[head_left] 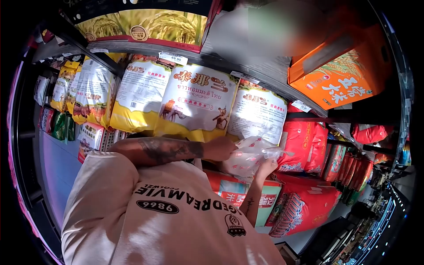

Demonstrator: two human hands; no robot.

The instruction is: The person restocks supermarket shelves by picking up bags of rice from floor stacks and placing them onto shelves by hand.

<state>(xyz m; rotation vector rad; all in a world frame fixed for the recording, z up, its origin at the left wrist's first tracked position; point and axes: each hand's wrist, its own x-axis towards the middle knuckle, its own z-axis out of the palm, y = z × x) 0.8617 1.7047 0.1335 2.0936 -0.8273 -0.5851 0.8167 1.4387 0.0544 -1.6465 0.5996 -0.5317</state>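
A thin translucent plastic bag point(248, 160) with red print is stretched between my hands, in front of the rice shelf. My left hand point(221, 148) is closed at its left edge, with the fingers curled and partly hidden. On the other side, my right hand point(266, 168) pinches the bag near its right edge. Behind the bag stands a white and yellow rice sack point(257, 112). A larger matching rice sack point(194, 104) is just above my left hand. Whether anything is inside the bag, I cannot tell.
Red rice sacks point(304, 205) lie low at the right. An orange box point(335, 75) sits on the upper shelf point(260, 66), which has price tags along its edge. A dark rice box point(145, 26) stands at the top left. More packages fill the left shelf.
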